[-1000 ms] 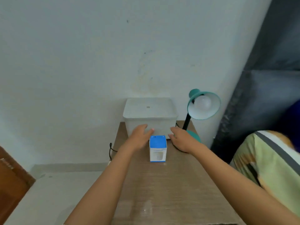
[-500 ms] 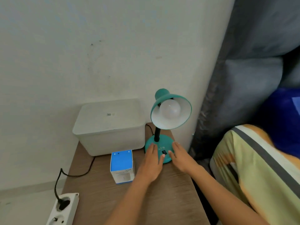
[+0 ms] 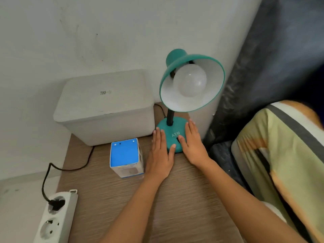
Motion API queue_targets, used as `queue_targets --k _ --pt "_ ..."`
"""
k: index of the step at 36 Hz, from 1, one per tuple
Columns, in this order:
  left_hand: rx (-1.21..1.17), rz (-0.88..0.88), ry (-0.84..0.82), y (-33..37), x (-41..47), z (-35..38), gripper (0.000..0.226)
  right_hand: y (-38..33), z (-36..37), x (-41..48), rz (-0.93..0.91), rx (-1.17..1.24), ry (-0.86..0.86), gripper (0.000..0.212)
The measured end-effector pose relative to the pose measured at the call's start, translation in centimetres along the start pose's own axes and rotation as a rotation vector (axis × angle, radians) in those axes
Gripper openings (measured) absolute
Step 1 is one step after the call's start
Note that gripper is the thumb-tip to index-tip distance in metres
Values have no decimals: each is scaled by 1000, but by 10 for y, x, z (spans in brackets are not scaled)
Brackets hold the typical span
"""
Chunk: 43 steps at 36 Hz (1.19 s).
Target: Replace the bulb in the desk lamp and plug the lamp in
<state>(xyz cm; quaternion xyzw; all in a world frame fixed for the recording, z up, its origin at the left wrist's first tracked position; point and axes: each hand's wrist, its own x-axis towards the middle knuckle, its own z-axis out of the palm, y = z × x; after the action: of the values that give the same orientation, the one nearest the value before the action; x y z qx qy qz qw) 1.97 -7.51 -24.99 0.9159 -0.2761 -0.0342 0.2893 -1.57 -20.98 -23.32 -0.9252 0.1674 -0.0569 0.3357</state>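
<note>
A teal desk lamp (image 3: 172, 132) stands at the back right of the wooden table (image 3: 175, 199), with a white bulb (image 3: 190, 80) in its shade. My left hand (image 3: 160, 153) lies flat against the left side of the lamp's round base. My right hand (image 3: 192, 142) lies flat against the right side. Both have fingers extended, holding nothing. A blue-topped bulb box (image 3: 125, 157) stands just left of my left hand. The lamp's black cord (image 3: 70, 168) runs behind to a plug seated in the white power strip (image 3: 52, 218).
A white lidded plastic container (image 3: 105, 106) sits against the wall behind the box. A dark curtain (image 3: 263, 67) hangs to the right, and patterned cushion fabric (image 3: 284, 163) is beside the table's right edge.
The view has moved closer to the lamp. My two hands have spread apart, from resting near the front of the base to flanking it on either side.
</note>
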Motion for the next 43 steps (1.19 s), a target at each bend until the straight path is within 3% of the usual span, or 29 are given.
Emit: queue_targets --k 13,24,32,39,43 --pt "14 14 1 -2 -1 1 81 1 0 -5 0 -20 -2 62" --pt "12 5 -4 -2 -1 1 71 -3 0 -8 15 -26 27 62" --pt "20 16 35 -1 -1 1 80 -11 3 -2 58 65 158 59" --pt "-6 3 22 1 -1 0 66 -6 7 -5 39 5 148 59" --pt "-14 -19 26 0 -4 0 73 -9 5 -8 48 17 120 61"
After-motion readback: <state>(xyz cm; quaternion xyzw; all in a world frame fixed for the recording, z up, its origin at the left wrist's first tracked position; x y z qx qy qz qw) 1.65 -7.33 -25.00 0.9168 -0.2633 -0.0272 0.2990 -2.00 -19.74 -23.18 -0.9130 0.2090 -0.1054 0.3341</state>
